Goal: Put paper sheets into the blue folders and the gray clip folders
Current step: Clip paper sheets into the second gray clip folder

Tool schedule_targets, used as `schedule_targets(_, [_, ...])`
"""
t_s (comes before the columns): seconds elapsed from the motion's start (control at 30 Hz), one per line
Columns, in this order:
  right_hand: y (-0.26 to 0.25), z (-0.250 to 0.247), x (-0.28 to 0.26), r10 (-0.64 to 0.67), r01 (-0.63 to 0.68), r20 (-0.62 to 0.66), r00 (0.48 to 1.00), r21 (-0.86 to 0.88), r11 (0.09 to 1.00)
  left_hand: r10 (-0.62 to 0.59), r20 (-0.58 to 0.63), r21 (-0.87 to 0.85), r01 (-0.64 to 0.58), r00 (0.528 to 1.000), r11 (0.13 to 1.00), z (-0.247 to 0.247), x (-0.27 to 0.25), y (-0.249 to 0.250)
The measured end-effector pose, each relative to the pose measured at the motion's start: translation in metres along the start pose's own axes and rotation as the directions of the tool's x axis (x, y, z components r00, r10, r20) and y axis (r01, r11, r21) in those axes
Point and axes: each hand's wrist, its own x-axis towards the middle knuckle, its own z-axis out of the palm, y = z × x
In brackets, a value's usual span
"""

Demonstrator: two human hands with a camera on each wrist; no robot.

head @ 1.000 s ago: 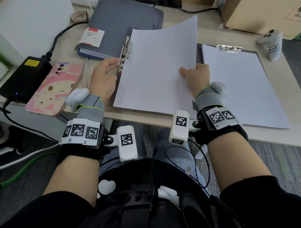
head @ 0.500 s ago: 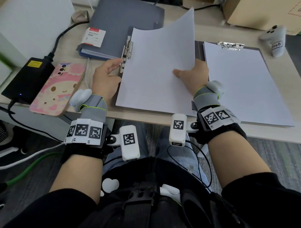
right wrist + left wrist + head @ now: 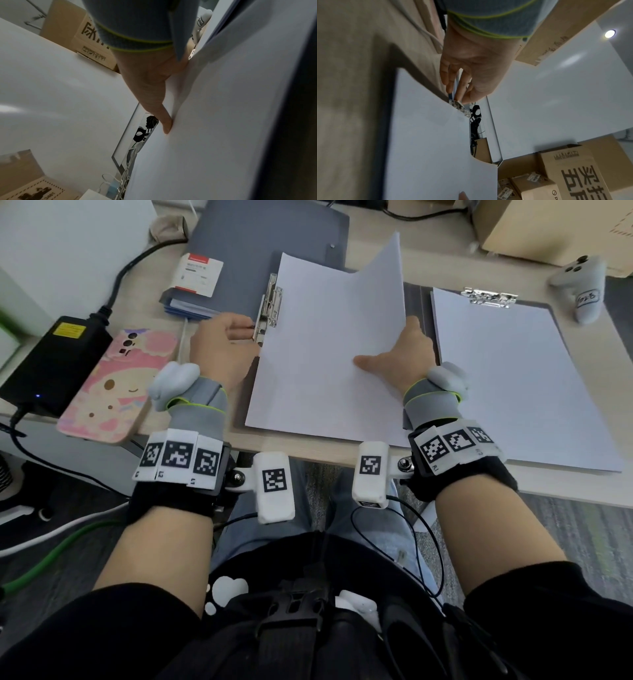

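Observation:
A white paper sheet (image 3: 318,354) lies over the gray clip folder (image 3: 241,419) at the desk's front, with its right edge curled upward. My right hand (image 3: 394,357) grips that edge, thumb on top (image 3: 154,102), the other fingers hidden under the paper (image 3: 214,121). My left hand (image 3: 245,328) pinches the near end of the folder's metal clip (image 3: 269,309), and the left wrist view shows its fingers (image 3: 458,86) on the clip (image 3: 458,106) beside the paper (image 3: 428,148). The sheet's left edge sits at the clip. Blue folders (image 3: 260,251) are stacked behind.
A second gray clip folder (image 3: 424,313) with paper under its clip (image 3: 486,297) lies to the right. On the left are a pink phone (image 3: 113,392) and a black power brick (image 3: 54,361). A white controller (image 3: 579,282) and a cardboard box (image 3: 548,231) are at the back right.
My right hand has pushed the sheet left toward the clip, and its right edge curls up more. My left hand has stayed at the clip.

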Motion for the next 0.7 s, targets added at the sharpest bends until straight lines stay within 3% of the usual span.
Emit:
schedule_targets(0.13, [-0.002,-0.002,0.000,-0.023,0.026,0.025,0.999,-0.117,0.993,0.043,-0.127,0.177,-0.020,0.991,0.984,0.008,0.013,0.016])
schedule_targets(0.33, [-0.004,-0.008,0.006,0.007,0.014,0.081,0.997,-0.259,0.966,0.041,0.020,0.310,-0.045,0.999,0.950,0.022,0.029,0.033])
schedule_targets(0.5, [0.000,-0.008,0.007,0.021,0.011,0.096,0.995,-0.325,0.946,0.022,0.106,0.260,-0.049,0.994,0.964,0.035,0.026,0.043])
schedule_targets(0.7, [0.008,0.000,0.008,-0.041,0.057,0.052,0.998,-0.370,0.927,0.088,0.065,0.074,-0.093,0.994,0.993,0.032,0.021,0.035])
